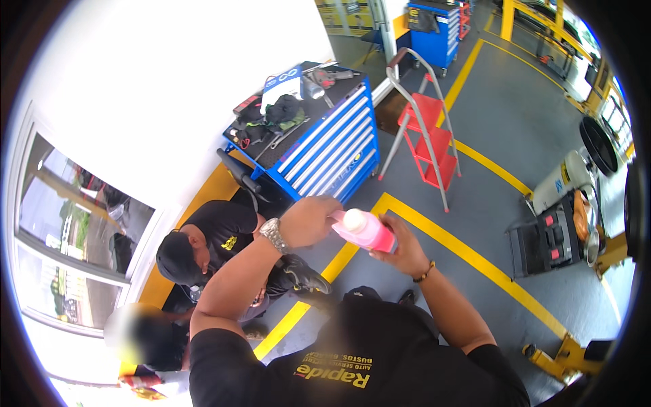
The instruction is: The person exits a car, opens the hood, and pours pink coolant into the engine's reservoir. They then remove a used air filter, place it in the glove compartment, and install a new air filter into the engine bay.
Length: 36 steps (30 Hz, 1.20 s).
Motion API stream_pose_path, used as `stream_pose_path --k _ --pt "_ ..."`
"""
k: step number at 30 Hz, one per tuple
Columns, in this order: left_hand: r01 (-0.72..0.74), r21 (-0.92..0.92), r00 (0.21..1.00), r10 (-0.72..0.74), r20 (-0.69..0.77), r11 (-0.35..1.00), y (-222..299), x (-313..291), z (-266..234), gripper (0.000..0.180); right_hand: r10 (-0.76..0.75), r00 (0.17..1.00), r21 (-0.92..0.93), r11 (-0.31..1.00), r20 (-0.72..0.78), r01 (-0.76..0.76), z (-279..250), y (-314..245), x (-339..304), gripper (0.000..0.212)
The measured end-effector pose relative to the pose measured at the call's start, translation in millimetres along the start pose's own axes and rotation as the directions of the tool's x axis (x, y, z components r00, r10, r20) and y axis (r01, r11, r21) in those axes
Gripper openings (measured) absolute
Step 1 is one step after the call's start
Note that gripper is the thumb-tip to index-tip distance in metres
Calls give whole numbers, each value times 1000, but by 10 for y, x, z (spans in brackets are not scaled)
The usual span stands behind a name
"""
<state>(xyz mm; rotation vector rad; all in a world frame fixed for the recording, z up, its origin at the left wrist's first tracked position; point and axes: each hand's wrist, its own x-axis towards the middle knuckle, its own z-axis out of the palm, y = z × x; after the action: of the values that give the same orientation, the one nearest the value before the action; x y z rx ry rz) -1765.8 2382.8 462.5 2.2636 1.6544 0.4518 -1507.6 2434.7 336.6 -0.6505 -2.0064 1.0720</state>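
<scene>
A pink plastic bottle [378,235] with a white cap [354,220] is held up in front of my chest, tilted so the cap points left. My right hand [409,252] wraps its fingers and thumb around the bottle's right side. On the other side, my left hand [308,222], wearing a metal watch [273,235], is closed at a pale pink edge beside the cap. Whether that edge is part of the bottle or a separate piece is unclear.
Ahead stands a blue tool cabinet [325,146] with tools and cloths on top. A red step ladder [432,149] is right of it. A crouching person in a black cap [178,258] is at my left. Grey equipment [546,237] stands right, near yellow lift parts [569,353].
</scene>
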Motion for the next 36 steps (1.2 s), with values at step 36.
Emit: stream_pose_path --k 36 --pt "410 144 895 -366 -255 901 -5109 189 -1983 30 981 113 -301 62 -156 -952 -78 1936 -1566 50"
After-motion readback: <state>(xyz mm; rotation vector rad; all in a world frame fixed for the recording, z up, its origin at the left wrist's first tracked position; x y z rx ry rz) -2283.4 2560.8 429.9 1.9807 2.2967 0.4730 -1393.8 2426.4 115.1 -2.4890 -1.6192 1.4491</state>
